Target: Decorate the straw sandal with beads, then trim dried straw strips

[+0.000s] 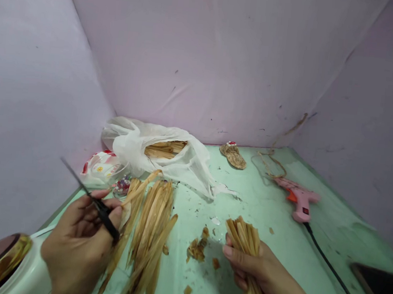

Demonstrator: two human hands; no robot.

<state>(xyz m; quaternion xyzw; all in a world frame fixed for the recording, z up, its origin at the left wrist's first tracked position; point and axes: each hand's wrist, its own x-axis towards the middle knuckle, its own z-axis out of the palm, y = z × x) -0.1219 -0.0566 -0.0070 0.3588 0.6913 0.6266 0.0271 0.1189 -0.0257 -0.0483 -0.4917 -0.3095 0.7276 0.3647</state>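
Observation:
My left hand (81,240) is closed around black-handled scissors (103,214), whose blade points up and to the left. A pale dried leaf strip (143,187) meets my left fingertips; whether they pinch it I cannot tell. Beside that hand several dried strips (151,226) lie in loose bundles on the green tabletop. At the right, my right hand (250,265) wraps round another bundle of dried strips (243,234), its cut ends pointing up and away. Small brown scraps (197,250) are scattered between the two hands.
Behind lies a white plastic bag (130,140) with more strips inside. A small woven slipper (234,155) rests near the back wall. Right of it are a pink glue gun (301,202) with a black cord and a dark flat object (378,292). A gold-rimmed lidded jar (12,258) stands front left.

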